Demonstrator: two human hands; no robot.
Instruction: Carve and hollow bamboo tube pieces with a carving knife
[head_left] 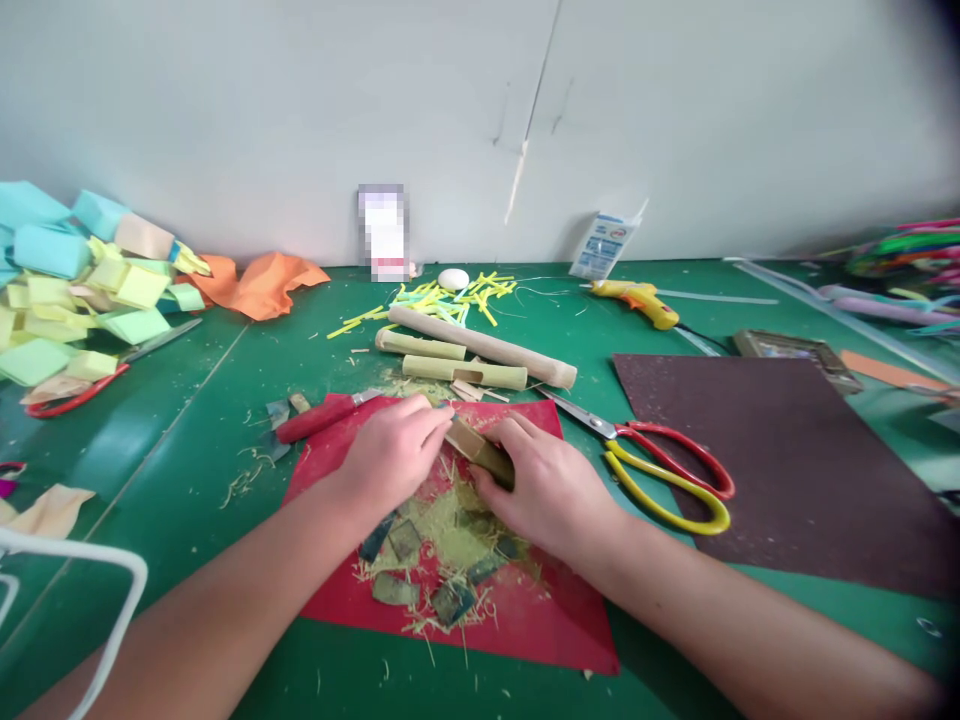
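Bamboo tube, notched, over red sheet, towards twelve o'clock; presumably light, stiff, splittable. Left hand pinching ten-o'clock end, right hand gripping four-o'clock end: best holds.

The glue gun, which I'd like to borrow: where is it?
In the head view, the yellow glue gun lies on the right, just beyond the dark sheet.

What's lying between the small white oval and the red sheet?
Yellow strips, a wooden rod, two bamboo pieces and some shavings, seen in the head view.
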